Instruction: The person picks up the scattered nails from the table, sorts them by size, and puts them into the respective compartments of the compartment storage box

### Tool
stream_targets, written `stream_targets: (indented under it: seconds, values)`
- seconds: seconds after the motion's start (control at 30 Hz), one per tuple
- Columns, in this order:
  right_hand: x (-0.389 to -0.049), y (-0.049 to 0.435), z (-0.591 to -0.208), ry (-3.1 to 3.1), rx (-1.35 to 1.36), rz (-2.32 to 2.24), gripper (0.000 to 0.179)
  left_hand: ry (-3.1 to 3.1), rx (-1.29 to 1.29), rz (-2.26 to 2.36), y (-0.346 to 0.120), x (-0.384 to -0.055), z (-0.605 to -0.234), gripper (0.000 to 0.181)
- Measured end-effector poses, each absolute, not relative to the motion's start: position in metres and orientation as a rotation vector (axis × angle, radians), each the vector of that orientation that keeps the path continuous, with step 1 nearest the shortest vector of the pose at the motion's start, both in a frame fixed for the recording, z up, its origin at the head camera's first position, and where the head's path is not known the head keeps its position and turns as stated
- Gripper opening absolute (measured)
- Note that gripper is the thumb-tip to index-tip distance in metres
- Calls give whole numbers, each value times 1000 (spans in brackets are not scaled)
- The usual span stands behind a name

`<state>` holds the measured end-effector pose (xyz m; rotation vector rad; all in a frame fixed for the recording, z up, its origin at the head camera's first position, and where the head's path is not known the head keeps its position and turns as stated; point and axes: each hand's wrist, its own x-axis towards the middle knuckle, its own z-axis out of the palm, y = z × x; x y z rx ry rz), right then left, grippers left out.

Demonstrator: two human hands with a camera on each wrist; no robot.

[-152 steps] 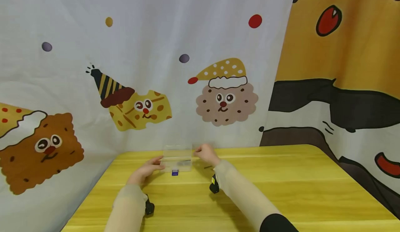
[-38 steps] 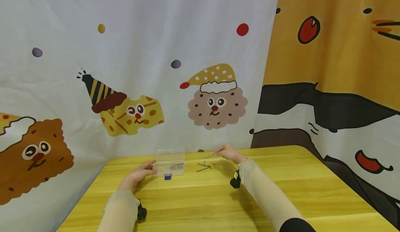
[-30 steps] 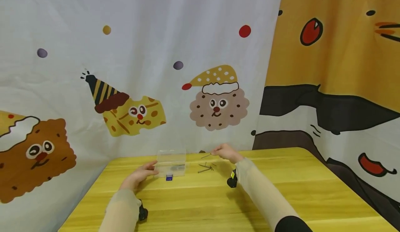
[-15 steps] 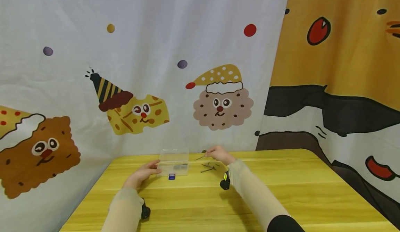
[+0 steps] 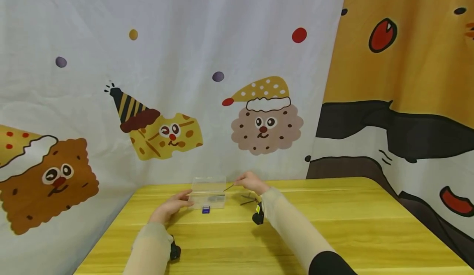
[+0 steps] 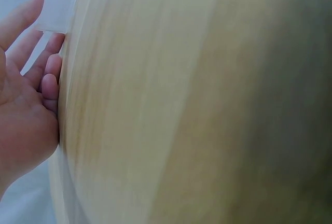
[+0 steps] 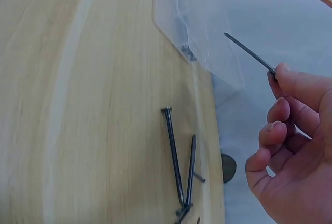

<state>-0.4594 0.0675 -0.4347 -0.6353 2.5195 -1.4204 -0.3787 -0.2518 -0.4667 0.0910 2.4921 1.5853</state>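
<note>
While the left hand (image 5: 172, 206) stays at the left edge of the clear plastic box (image 5: 218, 205), lower middle of the head view, the right hand (image 5: 251, 182) has just moved left and brought the held nail (image 7: 250, 53) up to the box's right side. Half a second ago a gap showed between tip and box; now the tip meets the right edge in the head view, though whether it touches or hangs just above, can't tell. For the work this looks like the carrying part nearly done: nail at the box, not let go. Right thumb and index finger pinch the nail near its head, tip angled to the upper left in the right wrist view, other fingers loosely curled. Left hand is wide, thumb apart from the fingers, fingertips by the box corner, upper left of the left wrist view; how firmly it holds, can't tell. Lid looks raised. Small blue piece (image 5: 205, 210) sits at the box's front edge. Loose nails (image 7: 174, 156) lie on the table (image 5: 222, 246), lower middle of the right wrist view. Dark bits inside the box, too small to identify
</note>
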Motion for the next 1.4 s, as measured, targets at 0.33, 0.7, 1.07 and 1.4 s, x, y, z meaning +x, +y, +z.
stream_targets:
  seconds: [0.33, 0.7, 1.07, 1.4]
  values:
    - [-454, 46, -434, 2571, -654, -1361, 22, 2496, 95, 1594, -250, -375, -463, 65]
    - [-454, 32, -444, 2582, -754, -1348, 22, 2475, 87, 1617, -250, -377, -464, 67]
    - [-455, 22, -457, 2554, -801, -1336, 39, 2482, 79, 1625, -250, -378, -468, 67]
    - [-450, 14, -458, 2622, -803, -1265, 17, 2465, 71, 1625, -252, -383, -470, 66]
